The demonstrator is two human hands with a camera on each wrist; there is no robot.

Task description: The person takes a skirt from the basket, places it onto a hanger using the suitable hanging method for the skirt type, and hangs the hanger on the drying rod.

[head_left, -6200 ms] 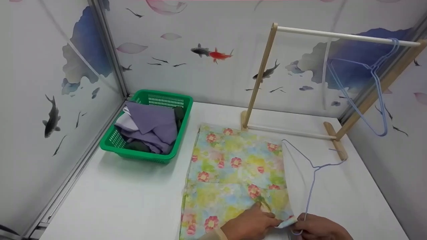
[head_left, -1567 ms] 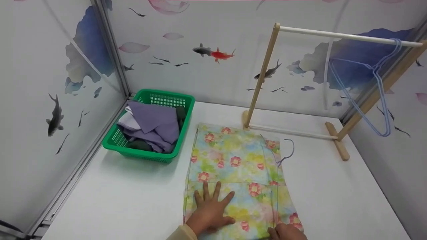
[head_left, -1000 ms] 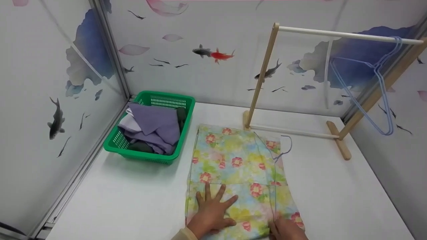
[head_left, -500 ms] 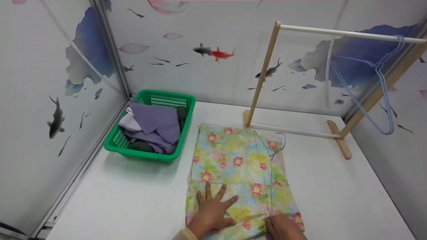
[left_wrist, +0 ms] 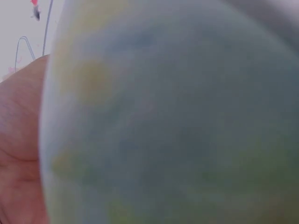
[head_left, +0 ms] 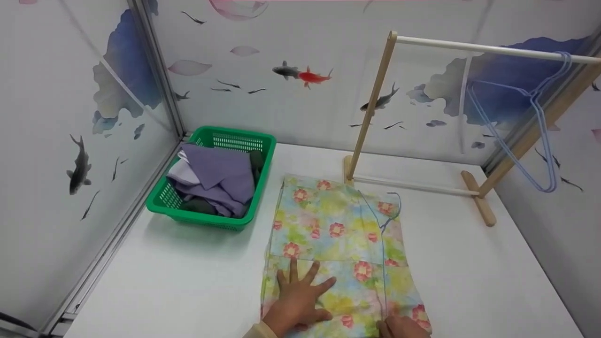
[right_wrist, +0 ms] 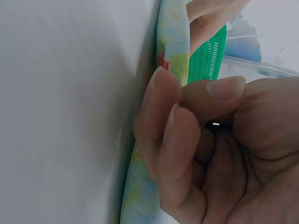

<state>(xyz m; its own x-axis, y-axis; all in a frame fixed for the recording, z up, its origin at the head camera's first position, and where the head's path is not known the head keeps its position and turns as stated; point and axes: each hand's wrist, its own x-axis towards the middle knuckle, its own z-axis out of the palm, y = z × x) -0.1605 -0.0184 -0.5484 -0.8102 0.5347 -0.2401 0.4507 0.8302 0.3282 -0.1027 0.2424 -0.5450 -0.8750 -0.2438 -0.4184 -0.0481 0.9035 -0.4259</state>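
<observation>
A folded cloth (head_left: 324, 246) with a floral print in yellow, green, blue and pink lies in front of me on the table. My left hand (head_left: 299, 300) rests on its near part, fingers spread. A thin blue wire clothes hanger (head_left: 383, 263) lies over the right side of the cloth, its hook toward the far right edge. At the near edge my right hand (head_left: 404, 327) pinches the hanger's lower end, which the fingers hide. The right wrist view shows curled fingers (right_wrist: 180, 149) right by the cloth's edge. Blurred cloth (left_wrist: 163, 116) fills most of the left wrist view, beside the palm.
A green plastic basket (head_left: 192, 217) with purple, white and dark clothes stands at the back left. To the back right is a wooden rack (head_left: 375, 94) whose white rail (head_left: 469, 46) carries blue hangers (head_left: 540, 117). Printed walls enclose the white table (head_left: 197, 277).
The hanger has moved left from beside the cloth onto it, in my right hand. My left hand has gone from the cloth's right edge to spread over its near part.
</observation>
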